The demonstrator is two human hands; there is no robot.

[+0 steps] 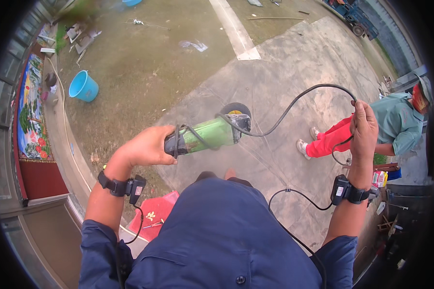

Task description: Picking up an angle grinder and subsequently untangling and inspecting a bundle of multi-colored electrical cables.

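My left hand [149, 147] is wrapped round the dark rear end of a green angle grinder [208, 135], held out in front of my chest. Its dark disc with a yellow centre [236, 110] points away to the far right. A black power cord [294, 103] loops round the grinder's body and arcs across to my right hand [364, 123]. There the cord is pinched between thumb and fingers, raised at chest height, and a length of it hangs below the hand. Both wrists carry strapped black devices with thin cables.
To the right stands another person in red trousers [330, 138] and a green shirt. A blue bucket [84, 86] stands at the left beside a colourful picture panel [33, 108]. Near my left side lies a red sheet [160, 212] with small tools. A blue vehicle [354, 18] is far right.
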